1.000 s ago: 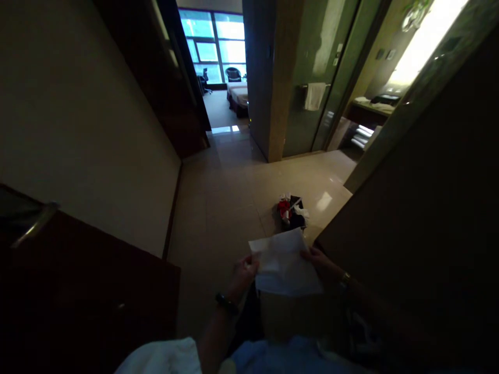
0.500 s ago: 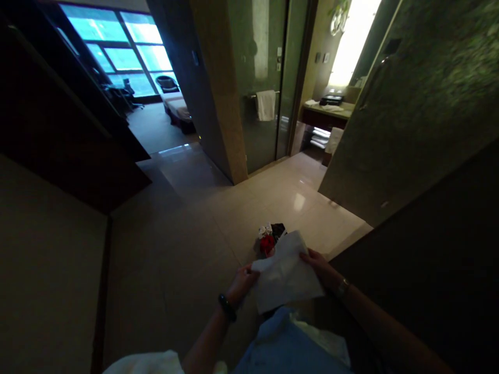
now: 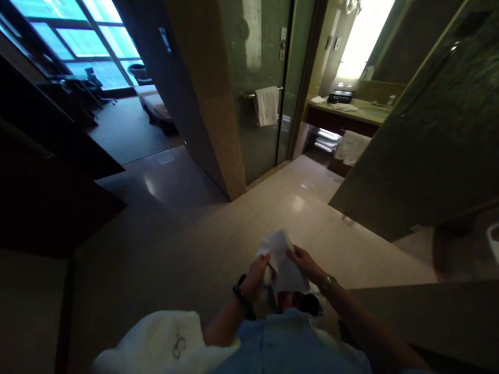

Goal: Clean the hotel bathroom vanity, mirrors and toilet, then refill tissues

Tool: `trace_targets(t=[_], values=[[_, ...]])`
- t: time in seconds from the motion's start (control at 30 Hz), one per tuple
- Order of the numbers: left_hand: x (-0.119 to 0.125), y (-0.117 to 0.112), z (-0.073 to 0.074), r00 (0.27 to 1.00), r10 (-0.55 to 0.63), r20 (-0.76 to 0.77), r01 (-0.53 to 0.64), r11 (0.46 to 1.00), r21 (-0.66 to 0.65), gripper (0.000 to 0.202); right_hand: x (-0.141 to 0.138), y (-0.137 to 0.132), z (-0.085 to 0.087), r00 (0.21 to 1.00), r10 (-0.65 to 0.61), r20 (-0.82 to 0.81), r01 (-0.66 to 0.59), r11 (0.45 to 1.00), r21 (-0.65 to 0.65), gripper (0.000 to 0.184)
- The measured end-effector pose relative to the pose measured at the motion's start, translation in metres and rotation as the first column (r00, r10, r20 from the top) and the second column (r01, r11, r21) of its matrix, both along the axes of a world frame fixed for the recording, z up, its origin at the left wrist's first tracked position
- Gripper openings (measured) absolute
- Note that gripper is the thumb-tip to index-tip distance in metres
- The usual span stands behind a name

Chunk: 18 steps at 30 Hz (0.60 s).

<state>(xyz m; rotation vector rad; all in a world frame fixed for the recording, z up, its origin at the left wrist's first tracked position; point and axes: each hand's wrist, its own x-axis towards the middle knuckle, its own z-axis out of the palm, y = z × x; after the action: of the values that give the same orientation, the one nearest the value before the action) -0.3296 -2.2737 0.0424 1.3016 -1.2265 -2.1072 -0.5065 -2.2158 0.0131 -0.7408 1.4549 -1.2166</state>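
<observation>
In the head view my left hand (image 3: 258, 274) pinches the left edge of a thin white sheet (image 3: 286, 270); whether it is cloth or paper I cannot tell. My right hand (image 3: 307, 264) grips its right edge, fingers closed. The sheet is narrow and partly folded between them. Just beneath it, close to my body, are a red item (image 3: 285, 299) and a black item (image 3: 309, 303), both partly hidden. White cloth (image 3: 156, 345) with a dark mark lies at my left arm.
A glass partition (image 3: 261, 150) with a hanging towel (image 3: 267, 106) stands ahead. To the right are a counter (image 3: 368, 110) and a large door panel (image 3: 413, 171). A wall corner (image 3: 222, 130) juts out left of centre. A bed (image 3: 156, 106) sits in the far room.
The sheet was spread wide and is now narrower, with my hands closer together. The view has shifted right, and the red and black items now appear lower, nearer my body.
</observation>
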Motion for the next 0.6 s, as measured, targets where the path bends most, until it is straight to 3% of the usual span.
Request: trace_targets(t=[0.03,0.17,0.27,0.37,0.43,0.53,0.6], values=[[-0.008,-0.023,0.0,0.998,-0.062,-0.024,0.063,0.998,0.013,0.054,0.008,-0.02,-0.003,0.995,-0.027,0.096,0.026,1.0,0.009,0.062],[-0.037,-0.1,0.0,0.967,-0.253,-0.007,0.254,0.967,0.039,0.106,0.033,-0.089,-0.005,0.886,-0.164,0.434,0.177,0.984,0.012,0.069],[-0.052,-0.144,0.005,0.914,-0.394,0.093,0.393,0.919,0.033,0.107,0.029,-0.129,-0.005,0.848,-0.25,0.467,0.284,0.959,-0.002,0.07],[-0.068,-0.19,0.012,0.9,-0.434,0.037,0.432,0.9,0.058,0.095,0.007,-0.161,-0.006,0.819,-0.339,0.464,0.366,0.93,0.034,0.07],[-0.083,-0.23,0.013,0.911,-0.413,0.0,0.413,0.911,0.007,0.079,-0.016,-0.179,-0.005,0.776,-0.41,0.48,0.436,0.898,0.063,0.068],[-0.116,-0.295,0.003,0.941,-0.321,0.11,0.334,0.933,-0.133,0.073,-0.061,-0.209,0.003,0.694,-0.504,0.514,0.541,0.836,0.089,0.064],[-0.149,-0.334,-0.009,0.947,-0.259,0.189,0.284,0.952,-0.116,0.081,-0.099,-0.231,0.009,0.657,-0.51,0.555,0.566,0.82,0.083,0.059]])
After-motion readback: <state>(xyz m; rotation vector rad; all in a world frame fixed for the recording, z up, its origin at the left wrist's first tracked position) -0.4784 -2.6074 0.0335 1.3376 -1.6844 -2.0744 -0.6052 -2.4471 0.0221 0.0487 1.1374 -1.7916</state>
